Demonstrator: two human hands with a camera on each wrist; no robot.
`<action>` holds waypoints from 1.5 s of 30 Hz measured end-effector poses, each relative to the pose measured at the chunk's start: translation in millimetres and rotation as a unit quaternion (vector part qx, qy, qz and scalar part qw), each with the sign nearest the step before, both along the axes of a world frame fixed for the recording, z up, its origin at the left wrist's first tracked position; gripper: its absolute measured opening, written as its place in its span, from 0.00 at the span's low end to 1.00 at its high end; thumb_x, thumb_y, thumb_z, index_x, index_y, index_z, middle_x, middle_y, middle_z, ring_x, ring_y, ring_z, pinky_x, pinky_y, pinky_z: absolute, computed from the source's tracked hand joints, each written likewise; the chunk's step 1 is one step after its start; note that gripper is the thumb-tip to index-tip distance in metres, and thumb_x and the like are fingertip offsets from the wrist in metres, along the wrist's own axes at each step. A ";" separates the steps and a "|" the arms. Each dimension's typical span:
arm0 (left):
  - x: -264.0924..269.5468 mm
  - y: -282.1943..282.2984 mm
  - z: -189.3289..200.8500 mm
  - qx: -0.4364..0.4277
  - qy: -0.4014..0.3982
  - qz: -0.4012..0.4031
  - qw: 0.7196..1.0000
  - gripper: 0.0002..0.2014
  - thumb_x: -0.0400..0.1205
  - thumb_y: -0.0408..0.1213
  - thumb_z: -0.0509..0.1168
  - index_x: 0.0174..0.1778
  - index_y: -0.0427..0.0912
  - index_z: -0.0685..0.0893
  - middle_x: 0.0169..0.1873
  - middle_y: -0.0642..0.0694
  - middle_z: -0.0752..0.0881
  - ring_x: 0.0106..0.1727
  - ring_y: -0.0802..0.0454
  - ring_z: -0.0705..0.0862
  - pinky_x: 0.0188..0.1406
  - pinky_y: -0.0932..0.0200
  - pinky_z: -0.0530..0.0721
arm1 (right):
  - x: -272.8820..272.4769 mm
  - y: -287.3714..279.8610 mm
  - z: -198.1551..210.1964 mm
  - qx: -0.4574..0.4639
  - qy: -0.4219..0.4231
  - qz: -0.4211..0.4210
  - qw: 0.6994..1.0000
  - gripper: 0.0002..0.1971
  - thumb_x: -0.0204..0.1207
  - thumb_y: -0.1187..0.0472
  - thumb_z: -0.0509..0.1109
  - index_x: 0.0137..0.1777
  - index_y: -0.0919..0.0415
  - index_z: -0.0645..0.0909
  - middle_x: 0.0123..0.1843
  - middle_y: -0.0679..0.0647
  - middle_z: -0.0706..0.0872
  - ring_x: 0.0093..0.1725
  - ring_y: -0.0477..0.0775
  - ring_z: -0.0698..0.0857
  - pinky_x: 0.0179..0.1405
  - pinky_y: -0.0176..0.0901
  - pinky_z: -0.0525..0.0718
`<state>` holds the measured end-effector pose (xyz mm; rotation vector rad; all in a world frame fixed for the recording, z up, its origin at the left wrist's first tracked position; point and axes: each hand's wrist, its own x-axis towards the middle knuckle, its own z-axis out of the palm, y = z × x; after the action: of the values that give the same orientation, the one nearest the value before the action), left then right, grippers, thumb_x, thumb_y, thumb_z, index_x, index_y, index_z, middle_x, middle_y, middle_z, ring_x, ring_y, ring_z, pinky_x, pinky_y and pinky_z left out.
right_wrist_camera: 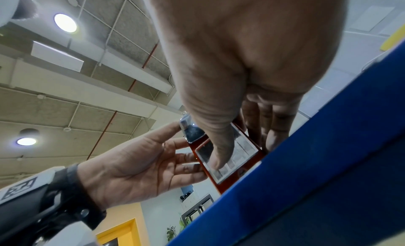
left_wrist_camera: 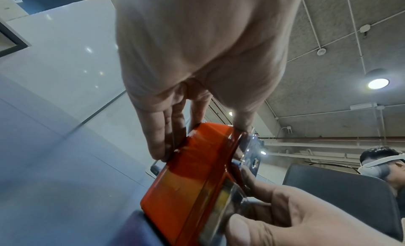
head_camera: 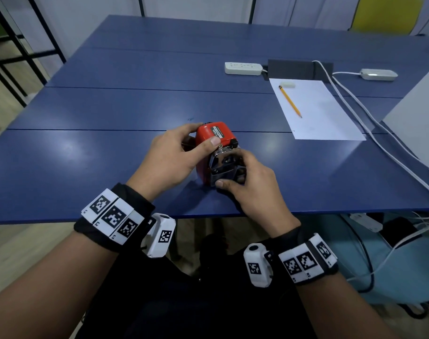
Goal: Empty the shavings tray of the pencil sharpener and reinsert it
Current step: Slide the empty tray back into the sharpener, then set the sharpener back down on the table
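A red pencil sharpener (head_camera: 217, 133) with a chrome front plate (head_camera: 223, 165) stands on the blue table (head_camera: 86, 167) near its front edge. My left hand (head_camera: 204, 135) grips the sharpener's top, thumb on the near upper edge and fingers over the far left side. My right hand (head_camera: 230, 178) holds the lower front. In the right wrist view its thumb lies on the clear face of the shavings tray (right_wrist_camera: 241, 149), which sits in the red body (right_wrist_camera: 230, 184), and its fingers (right_wrist_camera: 274, 128) curl round the right side. In the left wrist view the tray (left_wrist_camera: 223, 197) shows yellowish at the sharpener's front edge.
A white sheet (head_camera: 316, 111) with a yellow pencil (head_camera: 290, 101) and an eraser (head_camera: 287, 84) lies at the right. Behind it are two power strips (head_camera: 242, 68) and white cables (head_camera: 370, 123). A grey panel (head_camera: 418, 118) stands at the right edge. Another person wearing a headset (left_wrist_camera: 385, 164) sits nearby.
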<state>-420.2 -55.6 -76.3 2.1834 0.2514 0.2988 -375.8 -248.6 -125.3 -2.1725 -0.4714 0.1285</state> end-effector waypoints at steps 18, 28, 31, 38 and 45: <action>-8.7 8.0 2.0 0.069 0.024 -0.036 0.997 0.27 0.87 0.64 0.57 0.82 0.60 0.76 0.60 0.62 0.89 0.60 0.65 0.86 0.53 0.81 0.74 | -2.0 11.1 7.5 0.035 -0.027 -0.007 0.999 0.50 0.62 0.39 0.90 0.82 0.46 0.69 0.73 0.47 0.87 0.67 0.47 0.89 0.67 0.44 0.89; -74.2 39.1 -44.3 0.259 0.225 -0.028 0.939 0.53 0.74 0.80 0.52 0.91 0.55 0.54 0.87 0.42 0.61 0.89 0.41 0.58 0.86 0.44 0.61 | -12.0 27.6 1.0 -0.022 -0.092 -0.053 0.994 0.50 0.67 0.36 0.86 0.83 0.46 0.61 0.73 0.54 0.87 0.67 0.63 0.90 0.67 0.56 0.87; -78.4 43.7 -63.2 0.293 0.246 -0.015 0.924 0.59 0.65 0.87 0.35 0.91 0.60 0.49 0.90 0.42 0.49 0.91 0.36 0.44 0.89 0.38 0.47 | -10.4 29.0 1.2 -0.029 -0.092 -0.060 0.994 0.48 0.67 0.36 0.86 0.81 0.46 0.63 0.72 0.53 0.88 0.67 0.61 0.90 0.65 0.53 0.87; -79.0 43.5 -85.5 0.340 0.220 -0.008 0.915 0.50 0.71 0.84 0.27 0.89 0.64 0.33 0.90 0.44 0.33 0.90 0.40 0.30 0.88 0.40 0.34 | -0.9 23.4 2.6 -0.010 -0.078 -0.052 0.996 0.44 0.64 0.35 0.86 0.77 0.39 0.67 0.66 0.46 0.90 0.62 0.52 0.91 0.64 0.48 0.90; -77.0 45.3 -90.0 0.346 0.247 -0.010 0.905 0.47 0.78 0.81 0.42 0.87 0.57 0.69 0.85 0.35 0.68 0.84 0.29 0.68 0.80 0.37 0.55 | 42.8 6.3 19.9 -0.021 -0.061 -0.063 0.996 0.39 0.61 0.37 0.87 0.68 0.39 0.71 0.57 0.41 0.93 0.55 0.47 0.93 0.56 0.48 0.90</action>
<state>-497.3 -10.2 -166.4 2.9492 0.4544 -0.2339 -333.0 -242.3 -105.5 -2.2525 -0.4014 -0.0640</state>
